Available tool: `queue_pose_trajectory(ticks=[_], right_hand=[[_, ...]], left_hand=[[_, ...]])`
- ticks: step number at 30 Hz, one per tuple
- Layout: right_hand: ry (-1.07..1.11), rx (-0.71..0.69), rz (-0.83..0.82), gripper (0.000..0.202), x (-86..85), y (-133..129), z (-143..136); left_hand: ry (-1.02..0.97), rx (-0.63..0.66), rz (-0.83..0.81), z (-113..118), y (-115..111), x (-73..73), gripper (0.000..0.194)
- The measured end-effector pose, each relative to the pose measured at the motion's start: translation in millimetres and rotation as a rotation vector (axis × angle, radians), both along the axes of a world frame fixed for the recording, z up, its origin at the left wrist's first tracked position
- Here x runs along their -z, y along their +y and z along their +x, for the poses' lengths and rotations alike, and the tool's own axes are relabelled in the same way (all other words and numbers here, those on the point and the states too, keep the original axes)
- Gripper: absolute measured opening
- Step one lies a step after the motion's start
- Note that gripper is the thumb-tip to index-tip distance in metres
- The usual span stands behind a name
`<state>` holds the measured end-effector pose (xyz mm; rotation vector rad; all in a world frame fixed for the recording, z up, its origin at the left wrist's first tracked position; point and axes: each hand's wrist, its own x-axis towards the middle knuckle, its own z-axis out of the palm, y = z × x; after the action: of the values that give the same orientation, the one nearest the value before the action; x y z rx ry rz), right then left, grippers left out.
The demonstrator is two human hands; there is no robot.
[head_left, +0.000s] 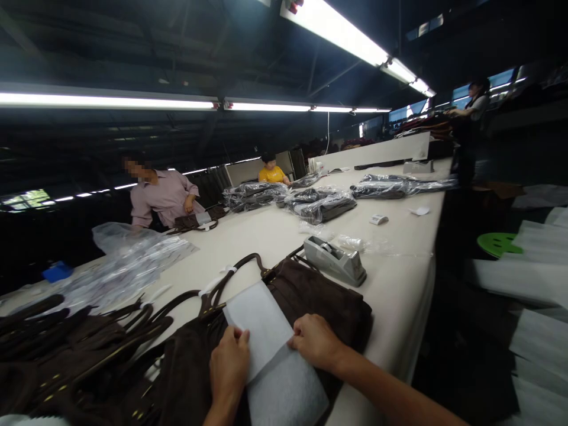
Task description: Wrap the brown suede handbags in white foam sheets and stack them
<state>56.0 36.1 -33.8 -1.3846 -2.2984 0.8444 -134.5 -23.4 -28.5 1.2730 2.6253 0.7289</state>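
Observation:
A white sheet of thin wrapping paper (261, 313) lies over a dark brown handbag (319, 290), with a crease or overlap across its middle. My left hand (229, 364) pinches the sheet's left edge. On the opposite edge, near the crease, the fingers of my right hand (314, 340) are closed on the same paper. The bag's looped handle (242, 263) points away from me on the table. Just beyond the bag stands a grey tape dispenser (335, 260). More brown bags (89, 349) are heaped to the left of my hands.
Clear plastic bags (128, 272) spread over the left of the white table (239, 236). Plastic-wrapped bundles (319, 204) lie farther back. A person in a pink shirt (164, 198) stands across the table. White sheets (536, 278) and a green stool (499, 244) are at the right.

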Motion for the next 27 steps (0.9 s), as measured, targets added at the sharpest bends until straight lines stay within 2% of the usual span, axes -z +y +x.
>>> queue_pose_trajectory(ticks=[5,9,13,17,24,27], right_hand=[[-0.013,-0.038,0.001,0.009,-3.2,1,3],[-0.053,-0.05,0.023,0.012,-4.5,-4,3],[-0.041,-0.008,0.035,0.013,-3.0,-11,4],[0.011,0.017,0.027,0.012,-2.9,-9,4],[0.026,0.018,-0.006,0.006,-3.1,4,-3],[0.009,0.011,0.019,0.008,-1.8,5,-4]], left_hand=[[0.087,0.07,-0.042,-4,-1,2.3,0.018],[0.198,0.128,-0.035,2,-1,7.4,0.019],[0.394,0.187,-0.024,11,-2,13.6,0.033],[0.58,0.341,-0.012,8,-5,16.8,0.044],[0.736,0.501,-0.053,3,-11,9.0,0.061],[0.84,0.558,0.008,2,-11,7.0,0.063]])
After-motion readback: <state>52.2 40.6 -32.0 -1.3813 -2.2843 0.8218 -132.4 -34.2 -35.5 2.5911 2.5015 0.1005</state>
